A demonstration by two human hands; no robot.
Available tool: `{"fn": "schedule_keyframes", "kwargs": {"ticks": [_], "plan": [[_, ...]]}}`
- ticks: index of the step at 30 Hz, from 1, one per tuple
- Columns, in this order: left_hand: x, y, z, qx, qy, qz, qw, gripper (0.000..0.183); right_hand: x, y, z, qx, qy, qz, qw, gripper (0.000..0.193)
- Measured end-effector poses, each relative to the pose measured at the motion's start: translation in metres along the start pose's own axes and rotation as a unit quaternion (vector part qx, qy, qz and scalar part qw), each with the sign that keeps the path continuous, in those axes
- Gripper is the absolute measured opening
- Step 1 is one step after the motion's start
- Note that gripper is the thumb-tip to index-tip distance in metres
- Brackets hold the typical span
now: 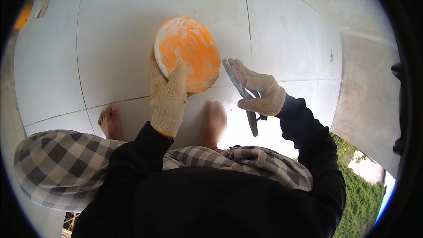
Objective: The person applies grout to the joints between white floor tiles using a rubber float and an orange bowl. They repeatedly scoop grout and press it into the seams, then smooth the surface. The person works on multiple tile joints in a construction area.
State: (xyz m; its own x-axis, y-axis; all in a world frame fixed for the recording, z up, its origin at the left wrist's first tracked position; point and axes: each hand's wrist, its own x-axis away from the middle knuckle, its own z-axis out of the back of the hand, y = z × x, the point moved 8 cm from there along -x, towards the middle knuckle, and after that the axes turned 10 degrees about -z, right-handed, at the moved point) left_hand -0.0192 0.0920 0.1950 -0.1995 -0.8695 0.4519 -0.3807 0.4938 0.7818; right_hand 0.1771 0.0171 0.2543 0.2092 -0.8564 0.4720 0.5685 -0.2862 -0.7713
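Two things were in play above the pale tiled floor (121, 39), one to each gloved hand, and there was daylight between them! Out in front, a little left of centre, sat the orange disc (187, 53), its face swirled with white paste (165, 34). The left hand (168, 92) had it pinched firmly at the near edge, thumb laid over the smeared face, the other fingers tucked along the side and underneath.

Across to the right hand (264, 90), and here was the flat grey tool (241, 90), turned nearly edge-on, its upper tip just beside the disc's rim but clear of it. That grip was closed too: thumb on one side, curled fingers above. Exactly how they wrapped the far side, this angle could not tell.

So which step was this? It looked like a pause in working the paste, with the disc serving as the carrying board and the tool standing off. The next move, by that reading, called for a steady left wrist to keep the disc level, while the right tilted the blade and drew its edge across the face, lightly, without shoving paste over the rim.
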Motion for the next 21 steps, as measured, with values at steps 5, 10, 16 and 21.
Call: {"fn": "schedule_keyframes", "kwargs": {"ticks": [5, 10, 16, 21], "plan": [[0.003, -0.001, 0.01, 0.067, 0.044, 0.03, 0.996, 0.068, 0.009, -0.017, -0.052, 0.435, 0.02, 0.191, 0.88, 0.052], [-0.01, 0.016, 0.024, 0.02, 0.069, -0.054, 0.996, 0.073, 0.017, 0.009, -0.031, 0.386, -0.024, 0.043, 0.921, 0.059], [-0.007, 0.013, 0.002, -0.029, -0.009, -0.067, 0.997, 0.073, -0.001, 0.0, 0.019, 0.082, -0.018, -0.135, 0.987, 0.074], [-0.006, 0.01, -0.009, -0.073, -0.055, -0.113, 0.989, 0.072, -0.018, -0.009, 0.013, 0.047, -0.091, -0.24, 0.965, 0.063]]}}
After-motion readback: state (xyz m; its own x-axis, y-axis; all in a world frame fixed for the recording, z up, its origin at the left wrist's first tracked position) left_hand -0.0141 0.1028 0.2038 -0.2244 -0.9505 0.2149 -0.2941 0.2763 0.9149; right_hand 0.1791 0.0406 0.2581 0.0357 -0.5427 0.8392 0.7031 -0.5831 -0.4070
